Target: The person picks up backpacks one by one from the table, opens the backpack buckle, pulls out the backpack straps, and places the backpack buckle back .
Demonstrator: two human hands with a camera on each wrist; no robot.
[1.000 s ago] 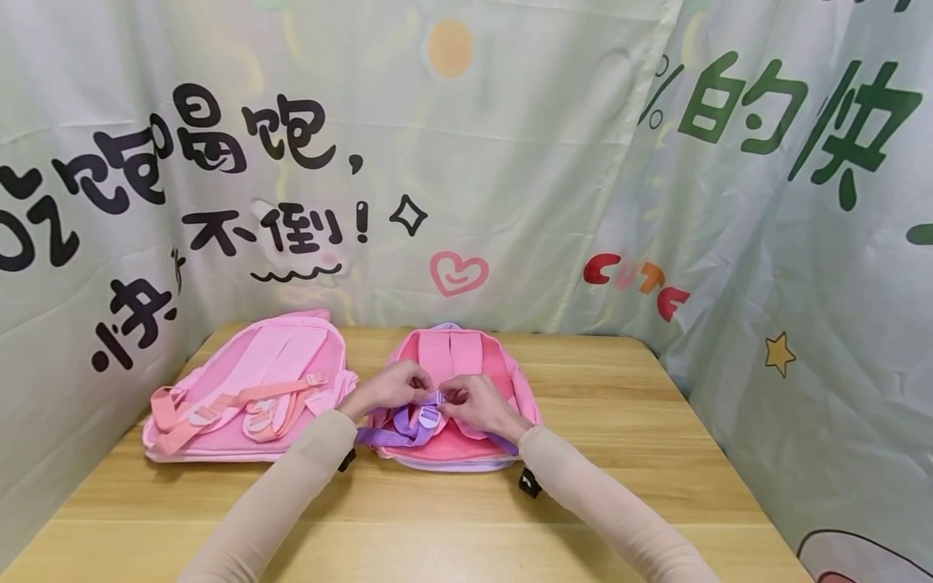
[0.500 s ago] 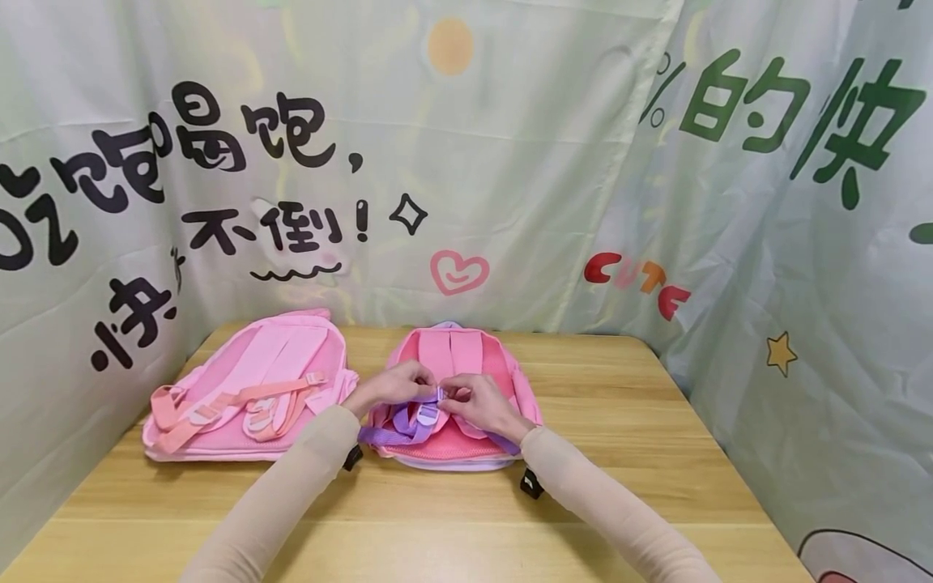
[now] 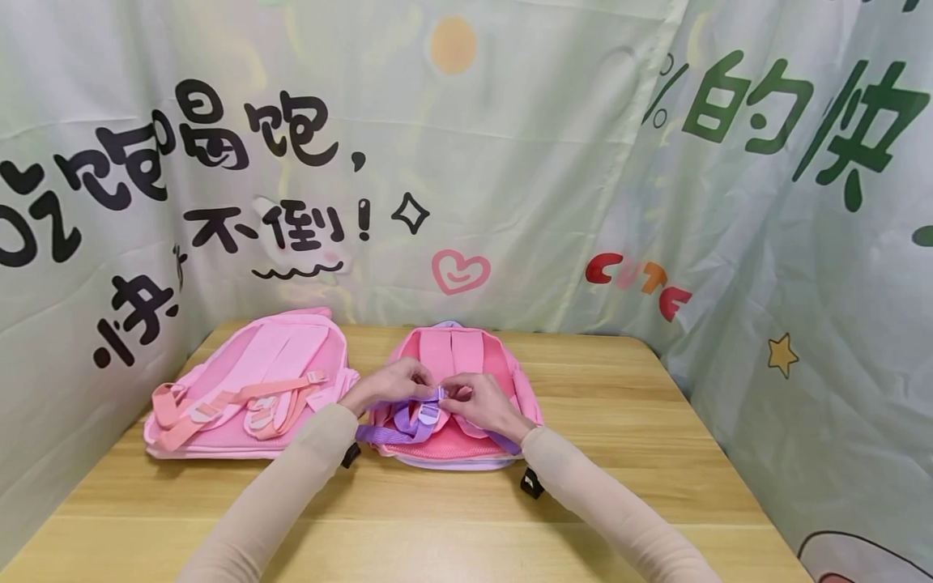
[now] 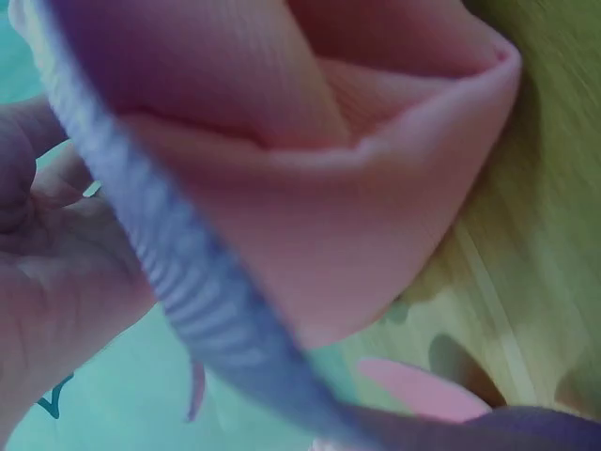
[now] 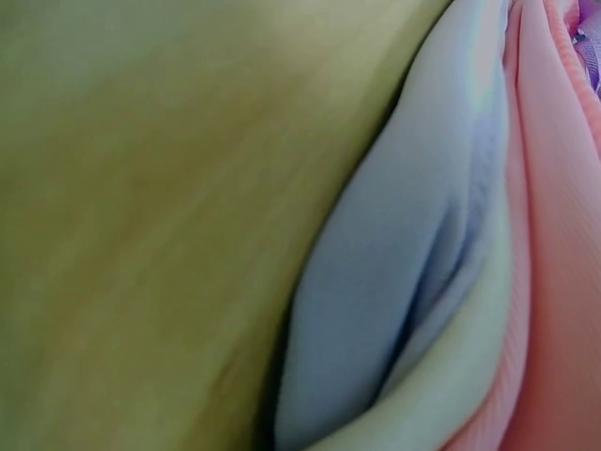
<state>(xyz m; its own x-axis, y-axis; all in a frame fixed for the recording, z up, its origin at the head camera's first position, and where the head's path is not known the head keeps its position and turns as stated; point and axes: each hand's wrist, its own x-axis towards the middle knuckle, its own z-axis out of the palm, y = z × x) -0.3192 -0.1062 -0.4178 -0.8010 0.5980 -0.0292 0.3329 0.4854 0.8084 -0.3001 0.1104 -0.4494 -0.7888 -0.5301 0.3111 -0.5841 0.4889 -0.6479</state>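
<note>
Nearest, bare boards of the wooden table (image 3: 619,518), light brown with a streaky grain. Over them, beige sleeves (image 3: 270,502) slanting inward from lower left and lower right, with a small black piece (image 3: 531,483) just by each cuff. Past the cuffs, close together over purple webbing, two bare hands: left hand (image 3: 394,382) mostly closed, with fingers bent downward in a pinch on the purple strap (image 3: 394,435); right hand (image 3: 477,401) mostly closed as well, with thumb and fingertips drawn together on a small buckle (image 3: 440,394), right between the two sets of fingertips. Too small to tell exactly how strap and buckle meet there. Just below, a larger pale buckle (image 3: 428,415) amid more of the same webbing. Underneath, near the middle of the table, the deeper pink backpack (image 3: 466,445), lying strap side up with its top pointing away and broad shoulder pads (image 3: 437,352) toward the far end. In the right wrist view, its greyish lavender side (image 5: 376,282) next to pink cloth, by the tabletop. Just to the left, the paler pink backpack (image 3: 291,348), likewise strap side up, with peach straps (image 3: 284,387) across its lower part. Farthest off, behind the table, a pale fabric backdrop (image 3: 525,178) with black characters (image 3: 291,129), a pink heart (image 3: 479,283), green characters (image 3: 717,109) and a yellow star (image 3: 783,355).
</note>
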